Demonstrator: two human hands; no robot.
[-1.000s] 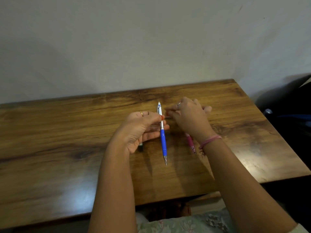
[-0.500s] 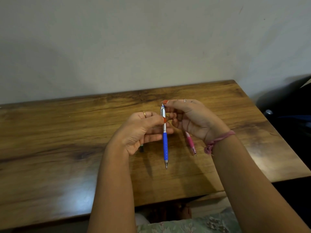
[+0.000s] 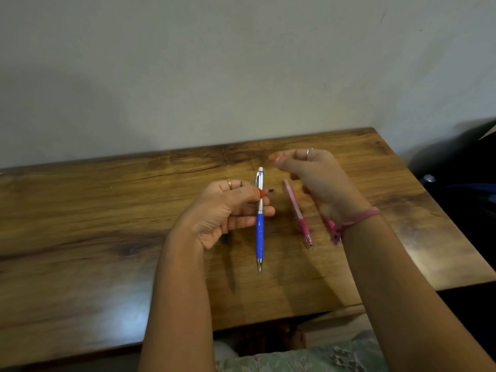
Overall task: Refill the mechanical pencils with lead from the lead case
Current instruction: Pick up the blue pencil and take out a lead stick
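My left hand (image 3: 225,210) grips a blue and silver mechanical pencil (image 3: 259,232) by its silver upper barrel, above the wooden table (image 3: 80,237). The pencil's tip points toward me and its white top points away. My right hand (image 3: 319,178) hovers up and to the right of the pencil's top, blurred, with thumb and forefinger drawn together. Whether anything sits between them is not visible. A pink mechanical pencil (image 3: 298,213) lies on the table between my hands. A small dark piece (image 3: 271,189) lies by my left fingertips. A dark object (image 3: 225,238) shows partly under my left palm.
Another pink item (image 3: 329,224) lies partly hidden under my right wrist. The table's far edge meets a plain wall (image 3: 241,76). Dark bags or furniture (image 3: 467,183) stand past the table's right edge. My lap is below the near edge.
My right hand left the top of the blue pencil and moved up and to the right. That uncovered the pink pencil. My left hand keeps its grip, a little lower.
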